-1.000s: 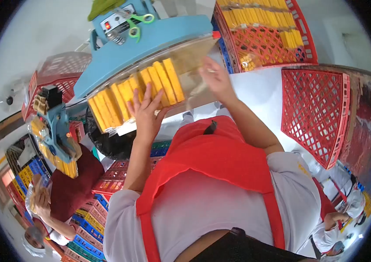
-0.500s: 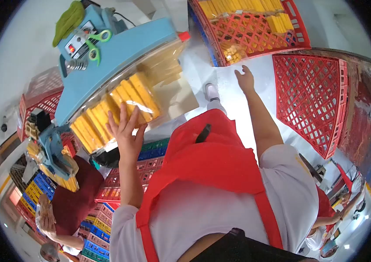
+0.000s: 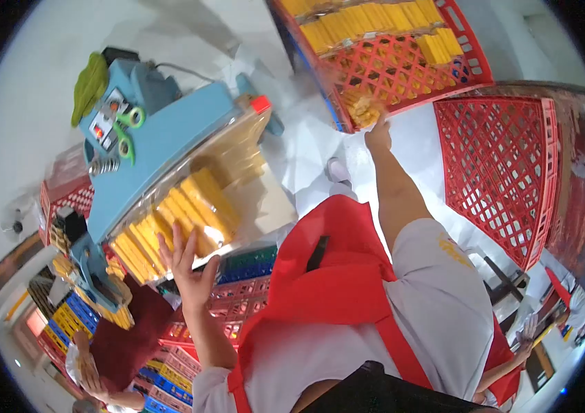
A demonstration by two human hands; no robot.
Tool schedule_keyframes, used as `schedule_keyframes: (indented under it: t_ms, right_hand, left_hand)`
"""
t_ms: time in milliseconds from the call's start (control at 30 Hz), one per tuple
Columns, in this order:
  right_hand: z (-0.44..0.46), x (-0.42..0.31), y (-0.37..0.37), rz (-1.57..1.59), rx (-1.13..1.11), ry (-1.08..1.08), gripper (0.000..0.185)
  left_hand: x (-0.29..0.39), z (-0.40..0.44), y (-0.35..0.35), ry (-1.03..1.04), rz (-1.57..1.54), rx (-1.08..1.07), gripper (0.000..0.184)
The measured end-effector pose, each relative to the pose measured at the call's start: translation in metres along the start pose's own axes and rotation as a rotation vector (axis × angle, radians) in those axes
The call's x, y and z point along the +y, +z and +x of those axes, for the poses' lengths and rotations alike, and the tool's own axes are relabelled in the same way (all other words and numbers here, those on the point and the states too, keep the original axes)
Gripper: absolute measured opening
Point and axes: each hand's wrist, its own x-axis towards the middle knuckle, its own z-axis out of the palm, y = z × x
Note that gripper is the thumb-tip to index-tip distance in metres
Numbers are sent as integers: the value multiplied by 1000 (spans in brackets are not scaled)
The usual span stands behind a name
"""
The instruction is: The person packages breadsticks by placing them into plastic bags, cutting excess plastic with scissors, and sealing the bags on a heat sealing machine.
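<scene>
My left hand is open, its fingers spread against the near edge of a row of clear-wrapped yellow sticks. The row lies on the pale work surface of a blue sealing machine. My right hand is stretched forward to the near corner of a red crate. Its fingers are closed at the edge of a clear bag of small yellow pieces; motion blurs the bag and partly hides the fingertips. More packs of yellow sticks lie across the top of this crate.
Green-handled scissors and a green cloth rest on the machine. Another red crate stands at the right. Beyond my left arm, a co-worker's hand is near another blue machine. Stacked coloured crates are below.
My right hand has closed at the bag in the crate corner, from open and short of it. My left hand stays by the yellow sticks. The view has shifted slightly.
</scene>
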Motion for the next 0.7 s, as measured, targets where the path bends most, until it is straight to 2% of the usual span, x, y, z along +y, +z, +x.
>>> schedule_keyframes:
  t_ms: [67, 100, 133, 200, 267, 400, 500, 600, 633, 700]
  right_hand:
    - [15, 14, 2, -13, -156, 8, 76]
    - [23, 26, 8, -34, -38, -129, 46]
    - [31, 30, 3, -24, -18, -114, 46]
    - [46, 28, -6, -41, -74, -162, 22]
    - [46, 20, -26, 50, 141, -322, 22]
    - [28, 7, -109, 46, 188, -406, 18]
    - [-28, 12, -176, 130, 249, -424, 16]
    - [-92, 32, -209, 267, 311, -432, 12]
    - [-127, 34, -225, 233, 488, -487, 10]
    - [-192, 36, -258, -46, 576, -403, 9]
  left_hand:
    - [-7, -5, 6, 2, -137, 81, 57]
    - [-7, -5, 7, 14, -154, 111, 55]
    - [-5, -5, 7, 23, -173, 141, 54]
    - [3, -5, 4, -10, -139, 183, 53]
    - [17, -1, -2, 8, -164, 252, 49]
    - [42, 15, -10, 166, -216, 290, 40]
    - [67, 35, -9, 335, -383, 280, 37]
    - [83, 55, 4, 518, -674, 117, 34]
    - [87, 58, 11, 559, -761, 47, 35]
    - [102, 62, 18, 643, -837, -129, 35]
